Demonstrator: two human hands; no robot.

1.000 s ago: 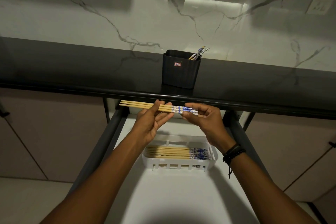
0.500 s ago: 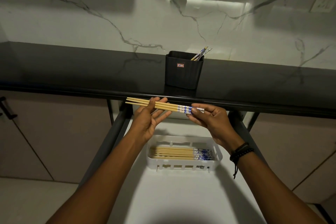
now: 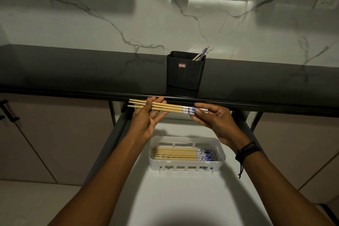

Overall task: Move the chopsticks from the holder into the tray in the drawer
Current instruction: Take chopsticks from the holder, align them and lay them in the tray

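A small bunch of wooden chopsticks (image 3: 170,108) with blue-and-white ends lies level between my two hands, just below the counter's front edge. My left hand (image 3: 148,117) holds the plain ends, thumb over them and fingers under. My right hand (image 3: 214,119) pinches the patterned ends. Below them a white plastic tray (image 3: 185,168) sits in the open drawer (image 3: 165,198), with several chopsticks (image 3: 176,154) lying side by side in it. On the black counter stands a black holder (image 3: 185,73) with a few chopsticks (image 3: 202,54) leaning out at its right corner.
The dark countertop (image 3: 82,71) runs across the view under a white marble wall. Dark drawer rails (image 3: 117,130) flank the pulled-out drawer. Cabinet doors sit on both sides, the left one with a black handle (image 3: 8,112).
Both hands and the held chopsticks have stayed at about the same height under the counter edge; the bundle has tilted a little, left end higher. The view has shifted slightly.
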